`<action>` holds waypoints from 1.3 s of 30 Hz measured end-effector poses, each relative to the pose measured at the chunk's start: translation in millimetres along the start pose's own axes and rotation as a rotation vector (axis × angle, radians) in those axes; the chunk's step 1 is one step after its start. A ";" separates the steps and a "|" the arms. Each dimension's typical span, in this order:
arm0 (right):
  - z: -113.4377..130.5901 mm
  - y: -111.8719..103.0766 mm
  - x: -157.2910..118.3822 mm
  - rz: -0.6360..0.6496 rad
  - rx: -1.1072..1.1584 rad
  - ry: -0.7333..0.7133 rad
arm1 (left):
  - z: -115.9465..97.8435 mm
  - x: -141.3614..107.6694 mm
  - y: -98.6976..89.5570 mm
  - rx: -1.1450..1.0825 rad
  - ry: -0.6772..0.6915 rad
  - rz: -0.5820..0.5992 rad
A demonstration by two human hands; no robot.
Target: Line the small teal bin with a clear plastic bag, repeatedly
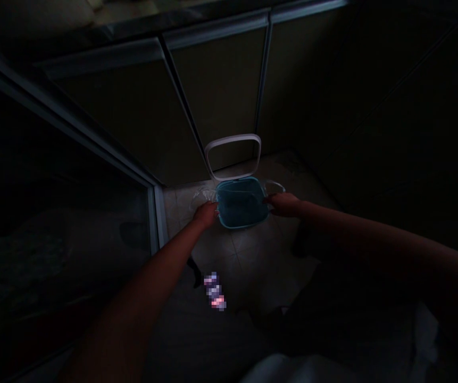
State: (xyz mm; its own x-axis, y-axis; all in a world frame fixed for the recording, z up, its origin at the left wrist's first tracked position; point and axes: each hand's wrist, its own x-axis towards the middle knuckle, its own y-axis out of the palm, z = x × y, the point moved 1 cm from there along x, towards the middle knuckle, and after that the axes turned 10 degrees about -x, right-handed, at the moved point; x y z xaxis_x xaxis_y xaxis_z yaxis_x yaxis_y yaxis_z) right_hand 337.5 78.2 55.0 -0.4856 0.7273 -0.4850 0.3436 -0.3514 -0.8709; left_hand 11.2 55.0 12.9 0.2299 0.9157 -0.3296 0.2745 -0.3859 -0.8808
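A blue bin (242, 205) stands on the tiled floor with a clear plastic bag over its sides. Its pale rim frame (233, 139) is tilted up at the back, against the cabinet. My left hand (206, 214) is closed at the bin's left edge, where the bag bunches out. At the right edge my right hand (282, 204) is also closed, beside a loop of the clear bag (275, 185). The scene is dark, and the fingertips are hard to make out.
Cabinet doors (221, 85) with metal trim rise behind the bin, under a counter edge (133, 29). A glass door with a metal frame (155, 218) is on the left. A pixelated bright object (215, 291) shows below the bin.
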 end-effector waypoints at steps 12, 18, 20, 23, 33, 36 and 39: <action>-22.3 8.2 16.6 0.044 0.096 0.061 | 26.6 16.0 -0.2 -0.264 0.001 0.037; -26.8 22.6 9.9 0.038 0.135 0.072 | 32.2 -4.8 0.6 -0.190 0.071 0.055; -27.7 29.9 8.3 0.044 0.137 0.064 | 32.1 -14.9 -1.3 -0.151 0.139 0.033; -27.6 42.3 7.5 0.059 0.163 0.044 | 31.0 -30.6 -3.4 -0.051 0.261 -0.009; -7.8 60.1 4.6 0.185 0.150 -0.039 | 25.6 -59.9 20.9 0.181 0.380 0.128; -1.7 57.6 3.7 0.226 0.146 -0.007 | 21.2 -61.8 22.8 0.191 0.360 0.162; 0.3 58.8 5.5 0.227 0.126 0.040 | 16.8 -60.8 22.0 0.182 0.316 0.178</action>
State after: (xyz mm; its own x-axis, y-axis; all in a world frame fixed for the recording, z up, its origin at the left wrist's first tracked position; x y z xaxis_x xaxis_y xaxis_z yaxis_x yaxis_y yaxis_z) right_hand 354.8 61.4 1.1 -0.3746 0.6433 -0.6677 0.3359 -0.5771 -0.7444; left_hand -12.4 -7.3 7.8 0.5423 0.7461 -0.3862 0.0417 -0.4830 -0.8746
